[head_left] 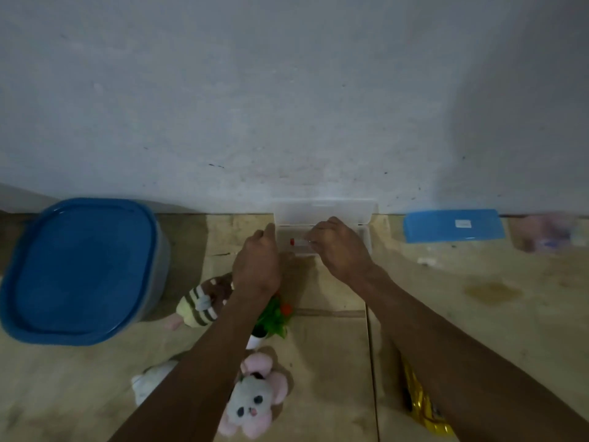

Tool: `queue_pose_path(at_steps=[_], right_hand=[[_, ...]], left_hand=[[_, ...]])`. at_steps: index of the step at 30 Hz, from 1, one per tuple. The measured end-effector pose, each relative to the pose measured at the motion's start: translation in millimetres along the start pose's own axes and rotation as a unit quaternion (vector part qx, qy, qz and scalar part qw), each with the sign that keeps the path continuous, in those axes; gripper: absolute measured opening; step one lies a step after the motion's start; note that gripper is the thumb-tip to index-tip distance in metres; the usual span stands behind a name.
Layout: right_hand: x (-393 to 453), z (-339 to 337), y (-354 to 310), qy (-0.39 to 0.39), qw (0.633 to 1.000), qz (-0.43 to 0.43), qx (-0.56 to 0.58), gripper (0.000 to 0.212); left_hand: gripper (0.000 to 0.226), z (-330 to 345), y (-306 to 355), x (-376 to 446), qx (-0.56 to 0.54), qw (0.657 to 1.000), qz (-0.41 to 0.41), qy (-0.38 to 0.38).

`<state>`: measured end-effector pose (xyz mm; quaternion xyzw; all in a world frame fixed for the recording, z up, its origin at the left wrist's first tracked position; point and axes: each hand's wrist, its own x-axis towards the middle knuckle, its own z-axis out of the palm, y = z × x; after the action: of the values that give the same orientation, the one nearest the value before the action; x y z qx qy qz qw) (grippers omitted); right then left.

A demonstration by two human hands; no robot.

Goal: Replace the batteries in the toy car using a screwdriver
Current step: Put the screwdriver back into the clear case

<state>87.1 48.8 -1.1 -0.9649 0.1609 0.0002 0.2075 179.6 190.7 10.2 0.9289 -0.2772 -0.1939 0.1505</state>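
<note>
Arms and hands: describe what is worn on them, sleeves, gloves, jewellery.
Both forearms are bare right to the bottom edge of the picture; no sleeve shows. The left hand and right hand wear no gloves, and no watch or bracelet shows at the wrists. Rings cannot be told: the fingers are mostly hidden.

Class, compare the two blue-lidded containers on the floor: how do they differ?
The big tub left of the hands is rounded and bulky; the flat box at right is slim and rectangular. The tub's lid is darker blue, and the box's lid carries a small white label. Both sit near the wall.
</note>
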Motion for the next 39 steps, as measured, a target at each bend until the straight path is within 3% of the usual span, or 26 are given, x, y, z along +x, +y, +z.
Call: queue_pose_path(at_steps=[8,9,11,13,14,19,22,32,39], right_hand=[[6,0,-2,-0.025,0.999,0.020,-0.034,0.025],[3,-3,-3,-0.001,1.000,0.020,-0.020,0.023],[-6,-11,-2,0.122,0.992,0.011,0.015,0.021],[-16,-21,1,0.231,0.973,0.021,-0.008,0.032],[-18,-26,4,0.242,0.969,0.038,-0.037,0.040],[-19,-42,19,0.106,0.987,0.064,-0.103,0.074],[-23,-46,23,0.087,0.987,0.042,-0.126,0.077],[-49,-3,39,0.135,0.983,-0.050,-0.118,0.030],[-42,7,42,0.143,0.978,-0.040,-0.144,0.032]], left_hand=[[0.033,5,-6,5,-0.024,0.999,0.022,-0.005],[0.038,4,-5,4,-0.032,0.999,0.016,-0.006],[0.055,2,-1,4,-0.048,0.999,-0.010,-0.006],[0.075,-1,4,2,-0.055,0.998,-0.019,0.011],[0.083,-3,7,1,-0.046,0.999,-0.013,0.026],[0.104,-5,8,4,0.043,0.996,0.045,0.061],[0.093,-5,8,2,0.053,0.995,0.054,0.059],[0.037,4,2,-1,0.149,0.970,0.181,0.070],[0.023,9,4,13,0.156,0.967,0.186,0.075]])
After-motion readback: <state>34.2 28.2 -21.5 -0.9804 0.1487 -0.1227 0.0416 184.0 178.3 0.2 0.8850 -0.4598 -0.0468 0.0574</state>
